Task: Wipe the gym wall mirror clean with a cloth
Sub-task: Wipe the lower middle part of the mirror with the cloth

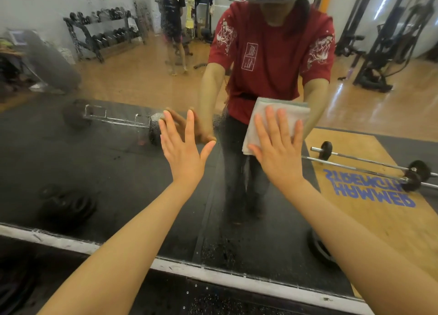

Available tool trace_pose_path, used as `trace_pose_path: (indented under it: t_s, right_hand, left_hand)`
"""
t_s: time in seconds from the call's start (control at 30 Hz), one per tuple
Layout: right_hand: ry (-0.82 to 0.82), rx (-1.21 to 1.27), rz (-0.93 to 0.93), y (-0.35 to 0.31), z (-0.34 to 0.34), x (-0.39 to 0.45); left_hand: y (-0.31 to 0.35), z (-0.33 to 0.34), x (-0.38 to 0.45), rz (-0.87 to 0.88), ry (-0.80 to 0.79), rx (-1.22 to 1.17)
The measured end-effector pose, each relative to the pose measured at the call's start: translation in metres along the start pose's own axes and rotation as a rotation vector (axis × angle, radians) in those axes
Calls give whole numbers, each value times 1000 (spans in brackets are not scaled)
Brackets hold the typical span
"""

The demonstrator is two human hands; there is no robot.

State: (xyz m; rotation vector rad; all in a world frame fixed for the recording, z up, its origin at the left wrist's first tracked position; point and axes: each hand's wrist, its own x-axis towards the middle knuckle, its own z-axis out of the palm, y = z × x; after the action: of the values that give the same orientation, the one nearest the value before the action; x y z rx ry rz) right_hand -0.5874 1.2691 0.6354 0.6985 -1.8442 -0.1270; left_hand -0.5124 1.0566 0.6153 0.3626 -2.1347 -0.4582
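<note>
The wall mirror (118, 148) fills most of the view, and its left half looks hazy with fine droplets and streaks. My right hand (277, 146) presses a folded white cloth (289, 110) flat against the glass with straight, spread fingers. To the left, my left hand (183, 148) lies flat on the bare glass, its fingertips meeting their reflection. The part of the cloth under my palm is hidden.
A white frame strip (213, 273) runs along the mirror's bottom edge, with dark speckled floor (189, 300) below it. The glass reflects a person in a red shirt (272, 61), barbells (369, 167), a dumbbell rack (104, 34) and another person (171, 18) standing far back.
</note>
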Motion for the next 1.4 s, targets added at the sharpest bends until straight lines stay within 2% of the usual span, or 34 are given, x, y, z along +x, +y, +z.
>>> trace_pose_path:
  t_s: [0.13, 0.27, 0.47, 0.6, 0.73, 0.87, 0.97, 1.07, 1.17, 1.23, 1.4]
  right_hand:
    - [-99, -34, -196, -27, 21, -54]
    - [-105, -45, -251, -25, 18, -58]
    - [-27, 29, 47, -9, -15, 16]
    - [-38, 1, 29, -14, -12, 9]
    - [-77, -6, -80, -27, 8, -24]
    - [-139, -9, -133, -44, 17, -54]
    - [-118, -20, -119, -40, 10, -41]
    - [-82, 50, 70, -34, -3, -10]
    - [-46, 75, 150, -35, -5, 6]
    - [-62, 69, 144, -45, -1, -1]
    - [-136, -50, -13, -84, 17, -27]
  left_hand:
    - [1, -2, 0, -5, -16, 7]
    - [-2, -11, 1, 18, -59, 65]
    - [-9, -25, 1, 52, -98, 135]
    - [-11, -30, 0, 70, -147, 175]
    - [-13, -34, 0, 86, -177, 166]
    - [-26, -38, 1, 161, -132, 177]
    - [-50, -42, 6, 71, -39, 185]
    - [-79, -47, 13, -93, -18, 127]
    - [-101, -49, 23, -102, -13, 89]
    - [-108, -45, 29, -70, -18, 67]
    - [-114, -35, 32, -44, -9, 5]
